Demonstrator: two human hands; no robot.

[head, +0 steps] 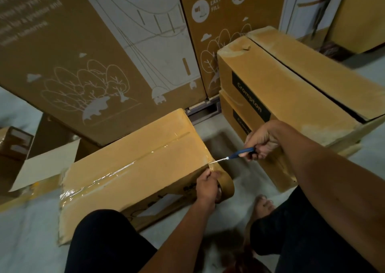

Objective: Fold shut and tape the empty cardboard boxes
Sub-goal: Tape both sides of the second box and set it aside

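With the left hand (207, 186) gripping the tape roll (226, 184) at the end of the box (133, 168) on the floor and the right hand (260, 141) clamped on the scissors (233, 155), a slack strip could wrinkle, or the blades could nick nearby fingers.

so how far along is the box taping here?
Done: front box is folded shut, clear tape along its top seam. In hand: left hand holds the tape roll at the box's end; right hand puts scissors to the strip to cut it. Left: top box in the right stack shows an open seam gap, apparently untaped.
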